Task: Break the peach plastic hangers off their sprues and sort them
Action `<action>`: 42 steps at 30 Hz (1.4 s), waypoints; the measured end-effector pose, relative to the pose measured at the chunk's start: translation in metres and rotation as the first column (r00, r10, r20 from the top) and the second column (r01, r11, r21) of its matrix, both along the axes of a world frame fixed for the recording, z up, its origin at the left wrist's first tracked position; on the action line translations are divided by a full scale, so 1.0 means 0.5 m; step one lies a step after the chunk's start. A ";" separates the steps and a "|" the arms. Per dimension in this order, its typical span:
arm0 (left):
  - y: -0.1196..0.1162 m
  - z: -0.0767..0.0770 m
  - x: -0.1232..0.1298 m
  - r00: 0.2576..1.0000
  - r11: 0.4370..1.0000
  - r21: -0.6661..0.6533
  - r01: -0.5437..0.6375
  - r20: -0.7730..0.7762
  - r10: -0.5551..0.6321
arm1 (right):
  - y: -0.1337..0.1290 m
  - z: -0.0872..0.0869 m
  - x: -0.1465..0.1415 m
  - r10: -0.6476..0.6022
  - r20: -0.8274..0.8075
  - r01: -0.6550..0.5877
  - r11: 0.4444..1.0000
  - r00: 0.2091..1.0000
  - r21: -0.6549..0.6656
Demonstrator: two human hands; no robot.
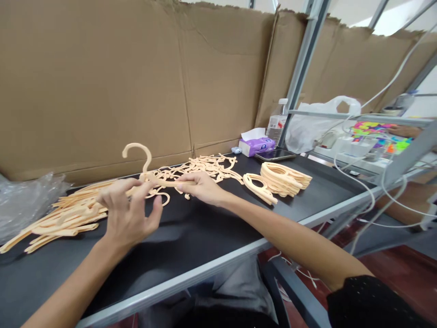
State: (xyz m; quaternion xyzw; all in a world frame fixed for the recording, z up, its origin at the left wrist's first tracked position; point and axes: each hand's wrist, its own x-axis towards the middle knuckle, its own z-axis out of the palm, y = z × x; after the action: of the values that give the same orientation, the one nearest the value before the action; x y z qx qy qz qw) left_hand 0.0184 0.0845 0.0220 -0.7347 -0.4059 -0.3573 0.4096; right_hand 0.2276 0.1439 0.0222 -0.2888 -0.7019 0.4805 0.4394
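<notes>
A cream plastic clothes hanger (147,160) is held above the black table, its hook pointing up and to the left. My right hand (204,187) pinches one arm of it between thumb and fingers. Beside the base of the hook, my left hand (129,214) has its fingers spread and its thumb apart; whether a fingertip touches the hanger I cannot tell. Behind both hands lies a loose pile of curved hook pieces (211,166). Long cream hanger pieces (73,212) are heaped at the left, partly hidden by my left hand.
Neat stacks of cream pieces (283,177) lie right of my right hand. Behind them are a phone (276,154), a purple tissue pack (256,145) and a water bottle (277,122). Clear plastic wrap (30,205) lies far left. Cardboard (136,82) walls the back; cables hang at the right.
</notes>
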 end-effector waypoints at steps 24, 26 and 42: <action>0.006 -0.007 0.027 0.969 0.983 -0.184 -0.002 -0.243 -0.044 | 0.026 -0.019 0.031 -0.387 0.429 0.072 0.805 0.816 0.588; 0.005 -0.011 0.028 0.966 0.973 -0.225 -0.042 -0.258 -0.018 | 0.022 -0.025 0.034 -0.417 0.541 -0.037 0.767 0.730 0.641; 0.001 -0.018 0.032 0.964 0.785 -0.576 -0.228 -0.247 0.099 | 0.021 -0.038 0.029 -0.294 0.643 -0.155 0.823 0.707 0.546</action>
State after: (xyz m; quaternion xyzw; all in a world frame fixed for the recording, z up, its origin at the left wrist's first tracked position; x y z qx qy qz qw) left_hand 0.0344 0.0849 0.0130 -0.8206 -0.5164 -0.0964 0.2250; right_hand 0.2419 0.1546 0.0031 -0.3344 -0.9119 0.0864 0.2216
